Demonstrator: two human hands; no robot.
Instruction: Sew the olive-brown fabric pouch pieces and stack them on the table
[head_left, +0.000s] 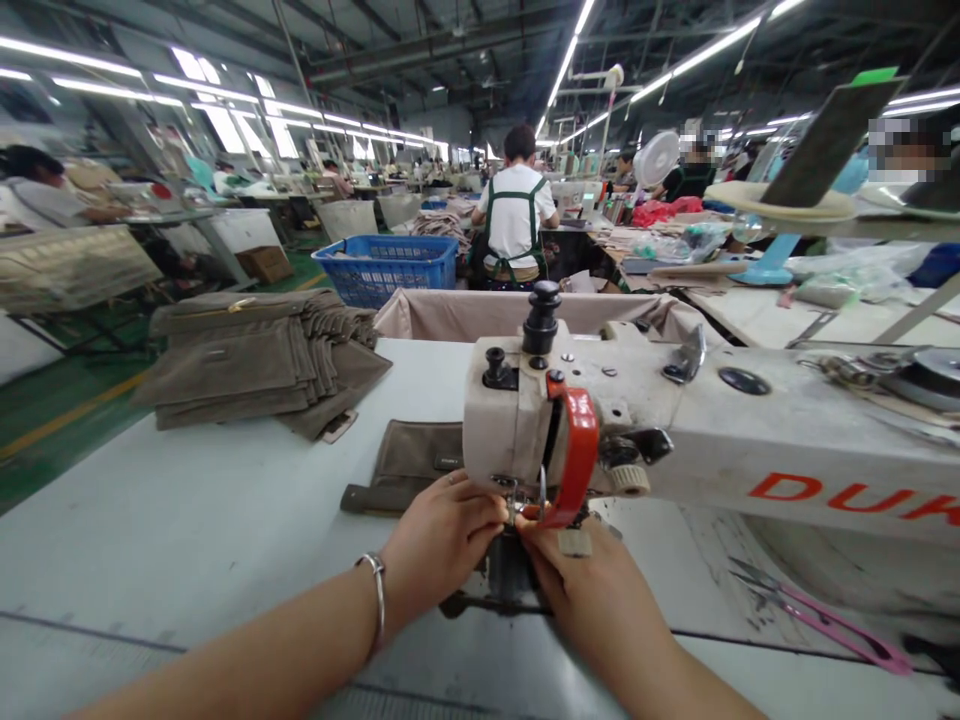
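Note:
My left hand (450,525), a silver bangle at its wrist, reaches to the needle area of a white sewing machine (495,420). Its thumb and forefinger are pinched together beside the presser foot (512,505). From the other side my right hand (577,565) brings its closed fingertips to the same spot, partly behind the red guard (577,450). What the fingertips hold is too small and hidden to make out. A grey-brown fabric piece (416,455) with a small dark label lies flat just beyond my left hand, partly hidden by the machine head.
A stack of grey-brown fabric pieces (240,360) lies at the table's left. Pink-handled thread snips (840,625) rest at right beneath the machine arm. Behind the table are a fabric-lined trough (450,312), a blue basket (397,270) and a seated person (517,210).

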